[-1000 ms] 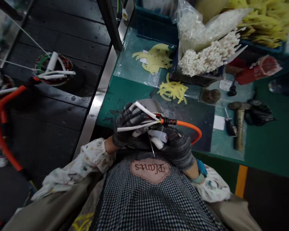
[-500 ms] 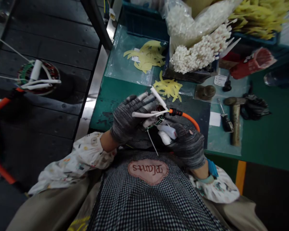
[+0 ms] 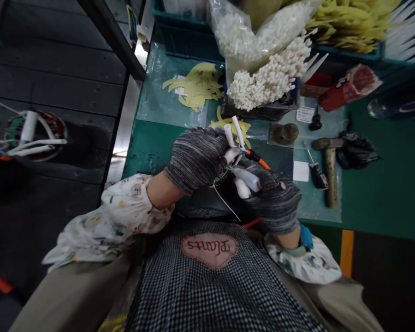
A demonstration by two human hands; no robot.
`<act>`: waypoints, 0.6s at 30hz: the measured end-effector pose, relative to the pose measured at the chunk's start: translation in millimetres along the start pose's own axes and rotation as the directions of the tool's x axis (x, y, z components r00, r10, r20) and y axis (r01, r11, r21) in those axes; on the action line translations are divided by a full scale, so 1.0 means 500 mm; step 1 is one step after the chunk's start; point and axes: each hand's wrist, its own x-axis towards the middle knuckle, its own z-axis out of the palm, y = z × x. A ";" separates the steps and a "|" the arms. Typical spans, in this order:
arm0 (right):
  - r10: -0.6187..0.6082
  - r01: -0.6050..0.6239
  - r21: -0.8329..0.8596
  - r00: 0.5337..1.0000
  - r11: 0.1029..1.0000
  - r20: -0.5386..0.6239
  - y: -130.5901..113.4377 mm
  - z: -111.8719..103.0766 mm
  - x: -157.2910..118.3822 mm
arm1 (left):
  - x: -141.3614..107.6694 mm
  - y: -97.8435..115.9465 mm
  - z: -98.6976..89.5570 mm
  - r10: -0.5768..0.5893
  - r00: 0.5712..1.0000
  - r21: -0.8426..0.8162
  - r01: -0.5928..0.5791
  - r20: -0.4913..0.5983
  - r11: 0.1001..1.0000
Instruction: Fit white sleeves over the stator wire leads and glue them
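My left hand [image 3: 198, 159], in a grey striped glove with bare fingertips, is closed at the white sleeved wires [image 3: 229, 136] above a round wound part [image 3: 222, 179], mostly hidden beneath it. An orange cable [image 3: 263, 163] with a black fitting runs from the wires toward the right. My right hand [image 3: 275, 198], gloved the same way, is closed on a small translucent white bottle [image 3: 248, 178] whose narrow tip points at the wound part. From that part a thin white tie [image 3: 228, 203] hangs toward the checked apron.
Yellow strips [image 3: 200, 85], a box with white pieces [image 3: 263, 87], a hammer [image 3: 331, 177], a screwdriver [image 3: 318, 175] and a red roll [image 3: 349, 87] lie on the green table [image 3: 387, 198]. Another wound part [image 3: 34, 136] stands at the left.
My left hand has moved right and closed its fingers at the white sleeved wires, which now point more upward. The view has shifted, so the table items appear further left.
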 end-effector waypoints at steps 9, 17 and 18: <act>0.049 -0.049 -0.023 0.999 0.999 -0.010 0.014 0.021 0.001 | 0.082 0.041 -0.040 -0.200 0.941 0.118 0.173 0.273 0.978; 0.510 -0.508 0.267 0.857 0.819 0.067 0.079 -0.005 -0.026 | 0.052 0.020 -0.024 -0.198 0.969 -0.034 0.205 0.149 0.978; 0.565 -0.554 0.317 0.822 0.770 0.064 0.101 -0.005 -0.024 | 0.039 0.015 -0.019 -0.184 0.978 -0.056 0.190 0.099 0.980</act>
